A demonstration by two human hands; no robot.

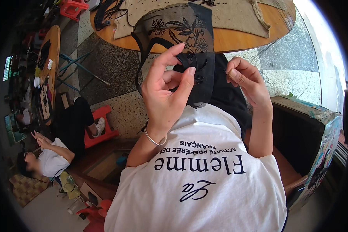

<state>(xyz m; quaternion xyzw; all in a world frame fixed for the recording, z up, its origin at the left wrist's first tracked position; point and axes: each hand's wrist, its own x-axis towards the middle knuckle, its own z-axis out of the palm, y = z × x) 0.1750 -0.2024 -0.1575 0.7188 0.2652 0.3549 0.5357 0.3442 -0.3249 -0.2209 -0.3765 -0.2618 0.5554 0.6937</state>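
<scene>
My left hand (165, 91) grips a piece of sheer black fabric (199, 36) with dark flower and leaf embroidery and a thick black edging. Thumb and fingers pinch it near its left side, and it hangs over my lap. Small dark beads (203, 65) form short lines on its lower part. To the right, apart from the fabric, my right hand (249, 79) is closed in a pinch. Whatever lies between its fingertips is too small to make out. A bracelet (154, 135) circles my left wrist.
Ahead stands a round wooden table (236, 45) with beige cloth (239, 21), scattered dark beads (208, 2) and black cords (104, 17). An open-sided box (297, 120) is at my right. Left, another person (58, 156) sits near a red stool (104, 125) and a second table (55, 50).
</scene>
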